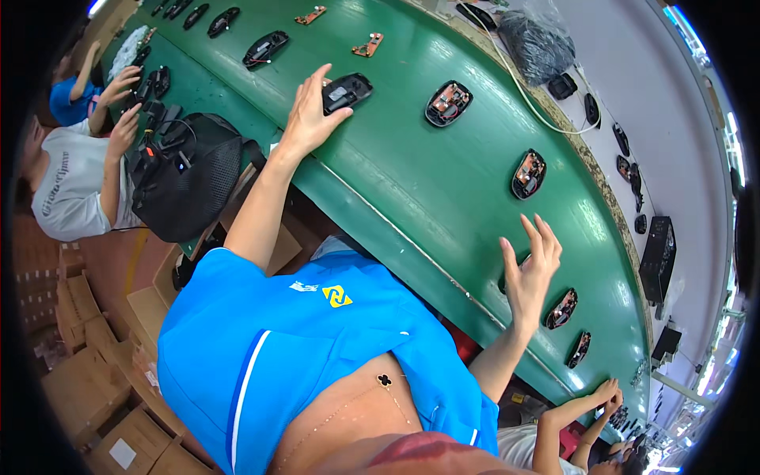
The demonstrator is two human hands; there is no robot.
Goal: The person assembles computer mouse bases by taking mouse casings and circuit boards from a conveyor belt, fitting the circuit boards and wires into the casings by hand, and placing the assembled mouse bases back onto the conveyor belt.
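My left hand (307, 119) has its thumb and fingers around the near end of a black computer mouse shell (348, 93), which lies at the green belt with a pale label patch showing. My right hand (532, 273) is raised over the belt's right part, fingers spread and holding nothing. Behind that hand a dark rounded piece (503, 279) shows only in part. Up from it sits an opened mouse (529, 173) with an orange circuit board inside. Another opened mouse (450, 103) lies farther off, between my two hands.
Loose orange circuit boards (368, 45) and a black shell (266, 49) lie on the green belt (412, 174). More opened mice (561, 309) sit to the right. A black bag (190, 178) and co-workers are left; another person's hands (608, 393) work lower right. A grey plastic bag (537, 47) stands across.
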